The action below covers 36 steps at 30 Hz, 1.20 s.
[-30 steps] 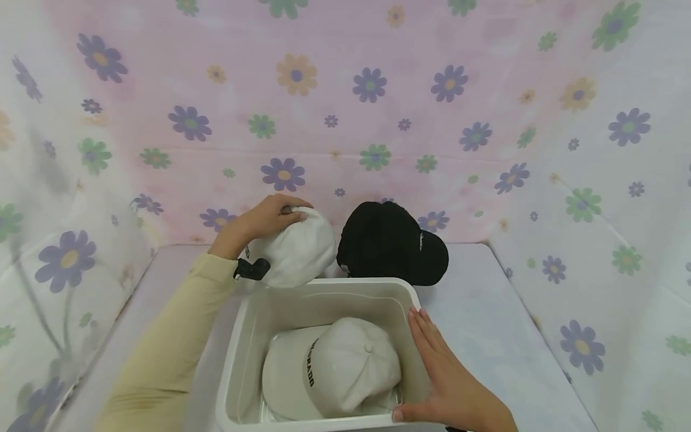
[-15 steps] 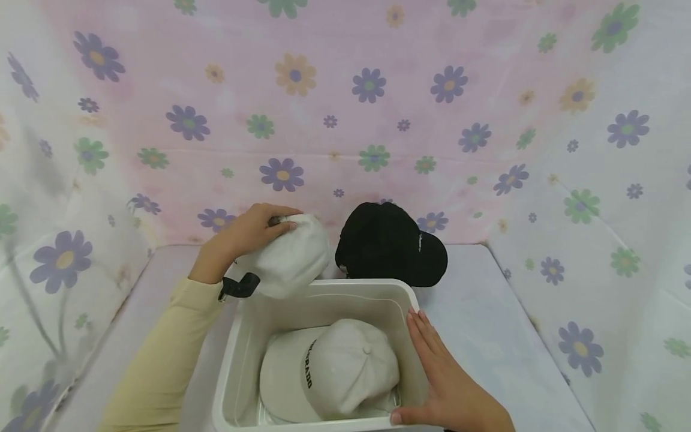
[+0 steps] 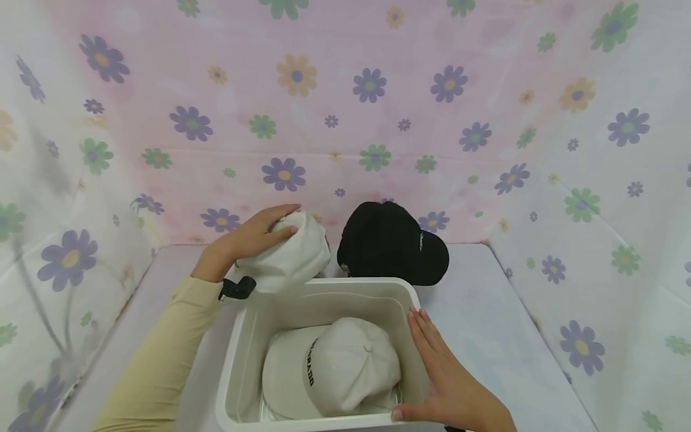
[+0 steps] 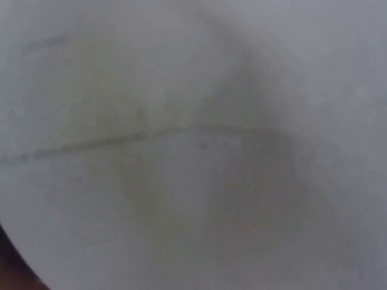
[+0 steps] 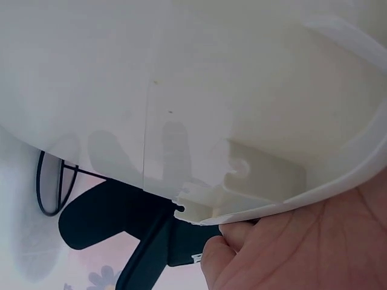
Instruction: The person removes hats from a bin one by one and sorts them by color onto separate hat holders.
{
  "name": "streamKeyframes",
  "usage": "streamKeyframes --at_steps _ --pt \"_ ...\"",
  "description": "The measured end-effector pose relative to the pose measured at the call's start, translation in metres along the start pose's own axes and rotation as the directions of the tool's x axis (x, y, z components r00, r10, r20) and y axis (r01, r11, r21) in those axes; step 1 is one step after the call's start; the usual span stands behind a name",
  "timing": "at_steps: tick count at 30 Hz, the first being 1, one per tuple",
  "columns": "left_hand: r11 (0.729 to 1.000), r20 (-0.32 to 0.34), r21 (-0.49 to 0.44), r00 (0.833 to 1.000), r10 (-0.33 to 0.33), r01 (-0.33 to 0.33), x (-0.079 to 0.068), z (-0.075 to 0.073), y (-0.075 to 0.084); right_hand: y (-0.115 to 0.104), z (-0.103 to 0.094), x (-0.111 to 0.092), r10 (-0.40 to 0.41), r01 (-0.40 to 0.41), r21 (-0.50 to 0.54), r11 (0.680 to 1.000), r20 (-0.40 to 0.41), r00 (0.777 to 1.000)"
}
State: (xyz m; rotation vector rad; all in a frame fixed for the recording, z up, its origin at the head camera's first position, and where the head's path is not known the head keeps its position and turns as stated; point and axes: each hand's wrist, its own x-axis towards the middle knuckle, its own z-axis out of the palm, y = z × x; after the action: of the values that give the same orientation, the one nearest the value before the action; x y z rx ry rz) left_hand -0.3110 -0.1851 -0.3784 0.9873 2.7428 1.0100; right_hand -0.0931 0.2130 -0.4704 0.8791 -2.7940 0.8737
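At the back left, my left hand (image 3: 248, 241) grips a white cap (image 3: 297, 255), thumb on its near side and fingers over its top; the cap overlaps the back left corner of a white plastic bin (image 3: 229, 360). Pale cloth with a seam, part of the white cap (image 4: 181, 181), fills the blurred left wrist view. My right hand (image 3: 450, 381) rests straight-fingered along the bin's right rim, thumb at the front right corner. Inside the bin lies a beige cap (image 3: 351, 366) with dark lettering, brim to the left. The right wrist view has my palm (image 5: 314, 248) against the bin's rim.
Behind the bin, to the right of the white cap, a black cap (image 3: 380, 243) sits with its brim to the right. A pale cloth covers the table (image 3: 502, 330). Flower-printed curtains (image 3: 345, 90) stand at the back and both sides.
My left hand has shifted slightly left and toward me with the white cap, which has tilted a little. The right hand, the bin, the beige cap and the black cap stay put.
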Motion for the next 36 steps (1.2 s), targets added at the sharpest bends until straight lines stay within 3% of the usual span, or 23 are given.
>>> streamKeyframes --at_steps 6,11,18,21,25,29,32,36 --pt "0.994 -0.051 0.0 0.993 -0.106 0.106 -0.006 0.0 0.001 -0.001 -0.001 -0.001 0.013 -0.014 0.019 1.0 0.011 1.0" --pt "0.98 -0.077 -0.074 0.979 -0.188 0.182 -0.015 -0.003 -0.002 -0.002 0.001 -0.002 0.023 -0.024 0.028 0.999 0.025 0.999" --pt "0.968 -0.139 -0.212 0.976 -0.168 0.137 -0.024 -0.006 -0.008 -0.001 -0.001 -0.001 0.007 -0.008 0.02 1.0 0.011 1.0" --pt "0.969 -0.213 -0.212 0.961 -0.175 0.13 -0.03 -0.006 -0.011 -0.004 -0.008 0.001 0.033 -0.033 -0.005 0.999 0.062 0.998" --pt "0.961 -0.311 -0.222 0.923 -0.228 0.163 -0.047 -0.003 -0.02 -0.019 -0.032 0.012 0.072 -0.061 -0.059 0.996 0.204 0.976" --pt "0.922 -0.362 -0.277 0.86 -0.36 0.27 -0.066 0.002 -0.031 -0.041 -0.072 0.035 -0.008 0.033 -0.079 0.996 0.298 0.954" --pt "0.85 -0.338 -0.36 0.795 -0.503 0.385 -0.079 0.007 -0.04 -0.057 -0.097 0.065 -0.119 0.137 -0.038 0.99 0.306 0.945" --pt "0.728 -0.239 -0.475 0.724 -0.647 0.494 -0.091 0.019 -0.051 -0.068 -0.11 0.117 -0.169 0.154 0.084 0.984 0.221 0.96"
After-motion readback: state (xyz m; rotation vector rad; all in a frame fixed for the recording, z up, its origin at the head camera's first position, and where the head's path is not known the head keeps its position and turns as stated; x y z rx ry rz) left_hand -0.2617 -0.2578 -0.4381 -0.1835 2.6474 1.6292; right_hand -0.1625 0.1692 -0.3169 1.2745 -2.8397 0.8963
